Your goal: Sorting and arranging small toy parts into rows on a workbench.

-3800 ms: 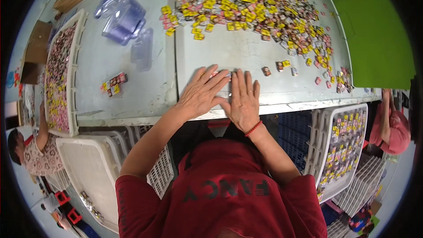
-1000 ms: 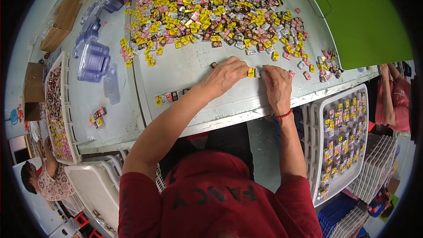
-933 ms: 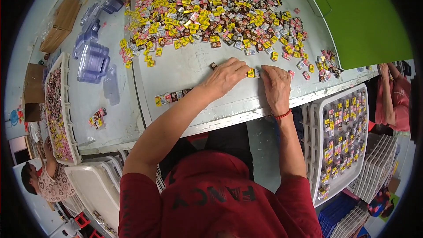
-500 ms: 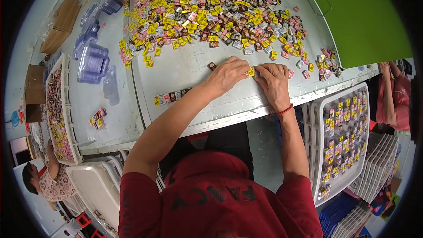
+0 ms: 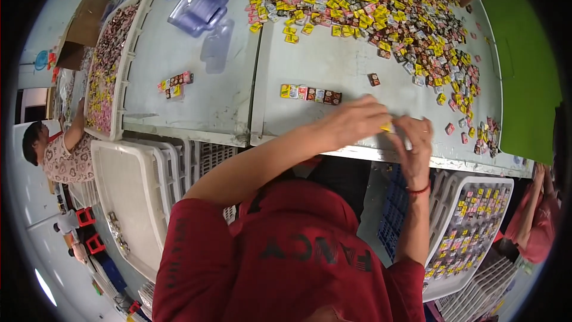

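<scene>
Over the table's front edge, my left hand (image 5: 358, 120) and my right hand (image 5: 413, 143) meet at the fingertips. Between them shows a small yellow block (image 5: 386, 126), pinched from both sides and partly hidden by fingers. The right fingers are somewhat blurred. Just left of and beyond my left hand lies a straight row of small wrapped blocks (image 5: 311, 93) in yellow, white, pink and brown. A single brown block (image 5: 373, 79) rests alone beyond my hands. Farther back spreads a large heap of mixed blocks (image 5: 369, 9).
Clear plastic trays (image 5: 199, 6) and a small group of blocks (image 5: 177, 85) lie on the left table. A white crate (image 5: 126, 53) of blocks stands beyond. Below right is a tray of packed blocks (image 5: 468, 232). Co-workers (image 5: 65, 155) are at both sides.
The view has swung left, so the table and heap appear farther right. My hands have come nearer the table's front edge, still together at the yellow block. The row is no longer covered by my forearm.
</scene>
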A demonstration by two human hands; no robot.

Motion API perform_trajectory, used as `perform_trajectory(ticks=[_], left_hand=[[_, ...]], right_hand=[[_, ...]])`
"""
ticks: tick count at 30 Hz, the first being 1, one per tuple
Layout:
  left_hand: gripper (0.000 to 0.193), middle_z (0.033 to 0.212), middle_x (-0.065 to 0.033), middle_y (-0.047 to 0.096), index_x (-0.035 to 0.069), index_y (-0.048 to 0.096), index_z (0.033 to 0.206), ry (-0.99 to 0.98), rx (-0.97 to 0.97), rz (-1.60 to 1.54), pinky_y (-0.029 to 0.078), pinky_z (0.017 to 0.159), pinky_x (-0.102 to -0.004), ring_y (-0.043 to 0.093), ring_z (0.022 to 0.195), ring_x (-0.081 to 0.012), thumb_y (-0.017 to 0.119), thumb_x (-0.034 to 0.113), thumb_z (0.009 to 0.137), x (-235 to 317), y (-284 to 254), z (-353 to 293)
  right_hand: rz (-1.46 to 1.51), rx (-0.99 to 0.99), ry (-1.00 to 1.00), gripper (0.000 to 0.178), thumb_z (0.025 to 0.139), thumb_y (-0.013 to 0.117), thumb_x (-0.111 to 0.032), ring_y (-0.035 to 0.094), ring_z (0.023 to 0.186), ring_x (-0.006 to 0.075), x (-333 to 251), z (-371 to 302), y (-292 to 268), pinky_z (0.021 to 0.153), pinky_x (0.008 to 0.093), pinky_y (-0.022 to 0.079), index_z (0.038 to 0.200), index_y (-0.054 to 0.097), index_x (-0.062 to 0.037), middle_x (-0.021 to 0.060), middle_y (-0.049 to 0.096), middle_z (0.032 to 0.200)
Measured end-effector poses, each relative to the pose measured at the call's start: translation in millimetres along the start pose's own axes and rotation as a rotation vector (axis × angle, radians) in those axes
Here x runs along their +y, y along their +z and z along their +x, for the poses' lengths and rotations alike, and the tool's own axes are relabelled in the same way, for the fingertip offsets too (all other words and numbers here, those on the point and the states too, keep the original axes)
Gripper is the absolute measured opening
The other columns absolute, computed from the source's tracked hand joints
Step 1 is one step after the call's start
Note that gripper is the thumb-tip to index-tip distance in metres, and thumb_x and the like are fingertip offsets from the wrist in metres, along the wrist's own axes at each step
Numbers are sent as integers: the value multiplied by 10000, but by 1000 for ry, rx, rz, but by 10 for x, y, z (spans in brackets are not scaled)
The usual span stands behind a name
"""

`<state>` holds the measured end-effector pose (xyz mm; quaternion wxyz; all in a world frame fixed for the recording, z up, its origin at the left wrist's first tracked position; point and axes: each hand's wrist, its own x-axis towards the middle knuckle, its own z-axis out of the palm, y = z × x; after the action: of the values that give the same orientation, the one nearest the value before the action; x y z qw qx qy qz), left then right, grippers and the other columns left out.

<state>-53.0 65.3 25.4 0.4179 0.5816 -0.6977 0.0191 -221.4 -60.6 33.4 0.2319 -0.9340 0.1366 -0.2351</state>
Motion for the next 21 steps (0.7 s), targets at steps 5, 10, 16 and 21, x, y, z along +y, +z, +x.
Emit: perform_trajectory(ticks=[5,10,16,21], left_hand=[[227,1018,-102,639,2,623,982,-290,11,190,488,822,-366,600,929,-278,680,78,776,-242,-1137,-489],[223,1005,-96,636,1,620,974,-320,-24,194,490,806,-351,581,924,-264,681,70,771,-135,-1209,-811],[199,1032,-97,614,-2,624,963,-185,-84,203,499,824,-338,573,958,-265,650,26,767,-251,-917,-888],[200,1046,-104,610,-10,630,956,-190,-1,107,503,823,-339,578,967,-267,649,12,757,-288,-785,-941]], right_hand=[[21,84,-41,253,731,756,-142,601,941,238,-377,170,507,974,428,370,963,662,-105,59,648,990],[26,57,-85,253,719,757,-133,602,914,228,-712,363,748,948,431,378,951,659,-111,42,649,991],[-41,24,-117,262,696,752,-110,591,908,222,-815,457,1005,938,438,382,944,667,-109,30,660,1009],[-41,38,-123,269,687,758,-105,591,915,212,-790,418,1022,943,439,380,942,671,-111,11,663,1027]])
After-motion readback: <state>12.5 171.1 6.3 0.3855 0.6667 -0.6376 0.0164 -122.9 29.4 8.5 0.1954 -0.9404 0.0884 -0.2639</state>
